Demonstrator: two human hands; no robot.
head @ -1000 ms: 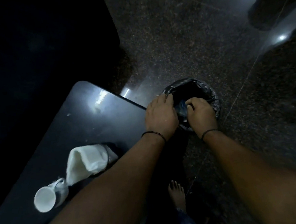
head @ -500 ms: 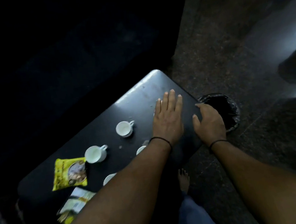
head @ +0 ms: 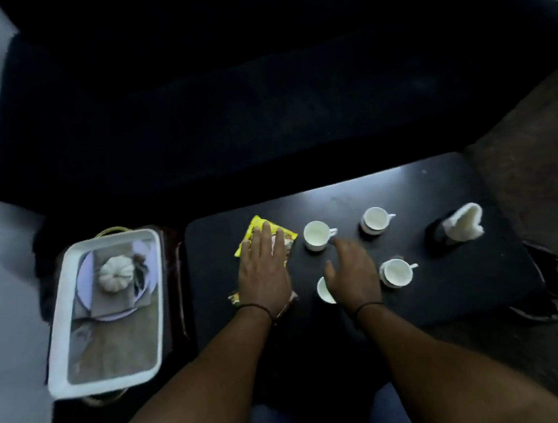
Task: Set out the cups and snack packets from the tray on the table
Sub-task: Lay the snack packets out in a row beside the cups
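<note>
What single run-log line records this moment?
left hand flat on yellow packet | right hand open above cups | four cups on table

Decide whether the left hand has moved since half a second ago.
Yes. The left hand left the bare table corner near the bin and now rests on the yellow packet.

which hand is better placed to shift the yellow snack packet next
Left. The left hand already lies flat with straight fingers on the yellow snack packet, so it could probably slide or lift it at once. The right hand hovers among the cups, over the near cup, farther from the packet.
</note>
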